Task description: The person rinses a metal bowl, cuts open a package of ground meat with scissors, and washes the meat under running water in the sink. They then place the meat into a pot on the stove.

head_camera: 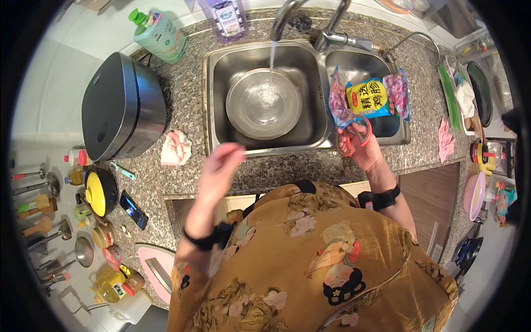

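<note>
My right hand (367, 153) holds scissors (366, 129) by their red handles, at the front edge of the right sink basin; their blades are hard to make out. Just beyond lies a plastic bag of pinkish meat (398, 93) with a yellow printed label, resting in and across the right basin (352, 62). My left hand (222, 166), blurred and with fingers curled, hovers over the front rim of the left basin (307, 128). Whether it holds anything is unclear. In that basin stands a round metal bowl (238, 118), with water running into it from the faucet (280, 25).
A dark rice cooker (110, 108) and a crumpled cloth (176, 148) sit left of the sink. Behind stand a green pump bottle (161, 39) and a purple bottle (227, 20). A phone (133, 210) lies front left; a pink cloth (446, 141) lies at right.
</note>
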Available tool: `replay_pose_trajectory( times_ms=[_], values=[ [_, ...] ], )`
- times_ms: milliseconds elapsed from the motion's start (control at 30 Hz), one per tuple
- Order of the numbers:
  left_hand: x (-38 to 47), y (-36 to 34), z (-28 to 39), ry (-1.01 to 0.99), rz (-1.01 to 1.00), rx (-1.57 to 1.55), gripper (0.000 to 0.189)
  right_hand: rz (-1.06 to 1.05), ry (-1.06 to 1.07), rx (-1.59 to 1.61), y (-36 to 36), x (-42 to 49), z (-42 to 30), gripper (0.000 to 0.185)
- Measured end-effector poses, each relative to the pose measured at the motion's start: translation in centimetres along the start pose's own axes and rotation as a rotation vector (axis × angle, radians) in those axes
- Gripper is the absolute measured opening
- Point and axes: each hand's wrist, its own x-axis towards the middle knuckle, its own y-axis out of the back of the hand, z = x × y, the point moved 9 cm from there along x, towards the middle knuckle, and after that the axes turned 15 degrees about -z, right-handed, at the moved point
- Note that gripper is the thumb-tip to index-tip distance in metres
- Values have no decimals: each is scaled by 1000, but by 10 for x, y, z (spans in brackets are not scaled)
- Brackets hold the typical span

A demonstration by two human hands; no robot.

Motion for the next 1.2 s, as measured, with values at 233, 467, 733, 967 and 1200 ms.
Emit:
replay_pose_trajectory(
  times_ms=[233,467,733,967,1200],
  values=[
    [177,-174,-28,241,-186,306,70,-126,-38,61,-3,-19,-9,38],
    [206,-197,-62,490,-298,-120,29,-207,-125,194,10,-39,-16,38],
    [200,-215,-43,547,-345,-210,24,-203,-72,226,11,-14,-6,25],
    [192,-245,-41,565,-306,-378,15,-139,133,326,16,10,-1,21],
    [183,-265,-41,554,-448,-544,18,-248,199,273,41,13,-12,32]
  ],
)
